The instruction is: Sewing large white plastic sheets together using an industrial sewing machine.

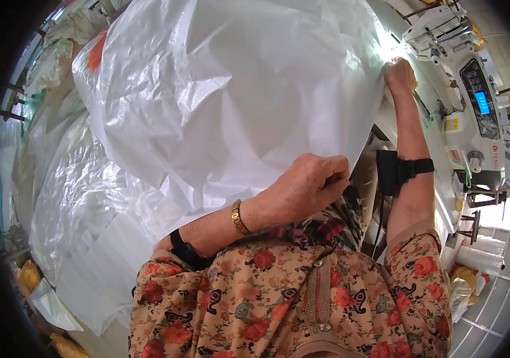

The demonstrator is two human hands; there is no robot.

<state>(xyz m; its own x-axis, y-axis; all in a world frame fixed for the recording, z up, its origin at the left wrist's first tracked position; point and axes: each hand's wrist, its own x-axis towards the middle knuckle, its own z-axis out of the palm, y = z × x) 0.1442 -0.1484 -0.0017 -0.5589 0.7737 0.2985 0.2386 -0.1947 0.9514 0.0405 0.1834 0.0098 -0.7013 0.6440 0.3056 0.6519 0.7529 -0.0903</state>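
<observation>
Your left hand (305, 188) pinched the near edge of the large white woven plastic sack (231, 95). Your right hand (399, 76) clenched its far edge beside the white industrial sewing machine (475, 113) on the counter (439, 203).

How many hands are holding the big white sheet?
2. The left hand pinches the white sheet at its near edge; the right hand grips its far edge beside the sewing machine.
</observation>
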